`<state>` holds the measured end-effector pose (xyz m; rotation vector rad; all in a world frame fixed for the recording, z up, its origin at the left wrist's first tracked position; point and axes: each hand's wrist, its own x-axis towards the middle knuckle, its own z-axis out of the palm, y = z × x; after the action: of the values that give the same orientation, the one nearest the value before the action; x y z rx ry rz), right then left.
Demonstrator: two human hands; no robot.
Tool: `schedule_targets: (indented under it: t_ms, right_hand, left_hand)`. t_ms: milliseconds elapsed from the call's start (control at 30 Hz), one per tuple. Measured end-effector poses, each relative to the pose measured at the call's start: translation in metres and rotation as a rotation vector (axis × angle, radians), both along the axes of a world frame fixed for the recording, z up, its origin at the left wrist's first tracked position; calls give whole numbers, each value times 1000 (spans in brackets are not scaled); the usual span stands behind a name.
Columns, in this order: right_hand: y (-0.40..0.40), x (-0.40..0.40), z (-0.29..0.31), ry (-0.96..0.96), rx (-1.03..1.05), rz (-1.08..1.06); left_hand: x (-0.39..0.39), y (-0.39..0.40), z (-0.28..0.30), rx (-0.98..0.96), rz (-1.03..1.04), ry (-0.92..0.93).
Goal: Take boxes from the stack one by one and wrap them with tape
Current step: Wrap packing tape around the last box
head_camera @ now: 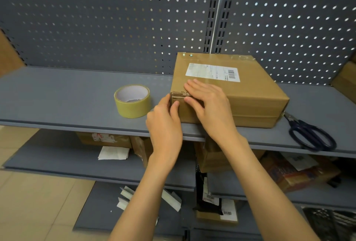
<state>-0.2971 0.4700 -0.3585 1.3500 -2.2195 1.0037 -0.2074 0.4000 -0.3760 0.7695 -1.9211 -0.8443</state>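
On the grey metal shelf (57, 94), a flat cardboard box (240, 98) lies with a white shipping label (212, 72) on its top face, its back edge close to the perforated back panel (96, 19). Both hands work at the box's near left corner. The left hand (165, 125) presses against the corner from the side, thumb laid on the front face and fingers (163, 102) curled round the left side, loosely closed against the cardboard. The right hand (210, 104) lies flat over the top edge with its fingers (194, 86) spread and extended on the top face, thumb down on the front; it grips nothing, only presses. A crumpled strip of brown tape (178, 95) sits on the corner between the two hands. A roll of yellowish tape (132, 100) stands on the shelf just left of the box, apart from it. Dark-handled scissors (308, 132) lie on the shelf at the box's right, blades near its right corner. Lower shelves hold other boxes (215, 158) and papers.
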Motion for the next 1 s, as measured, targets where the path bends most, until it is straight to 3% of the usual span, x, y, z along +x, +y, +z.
schedule_targets:
  t_ms: [167, 300, 400, 567, 667, 867, 1000]
  right_hand:
    - [1, 0, 0, 10, -10, -5]
    - [5, 0, 4, 29, 95, 32]
    - [11, 1, 11, 7, 165, 60]
    - [19, 7, 20, -14, 79, 23]
    - [21, 6, 23, -21, 69, 5]
    - [26, 3, 23, -45, 78, -13]
    - [26, 2, 27, -71, 52, -5]
  left_hand:
    - [4, -2, 1, 13, -35, -5]
    - [14, -22, 3, 53, -163, -22]
    - [26, -37, 8, -3, -144, -45]
    - [34, -69, 7, -426, 57, -359]
    - [34, -80, 9, -558, 75, -480]
    - [30, -93, 14, -590, -7, -772]
    - [32, -96, 19, -516, -26, -796]
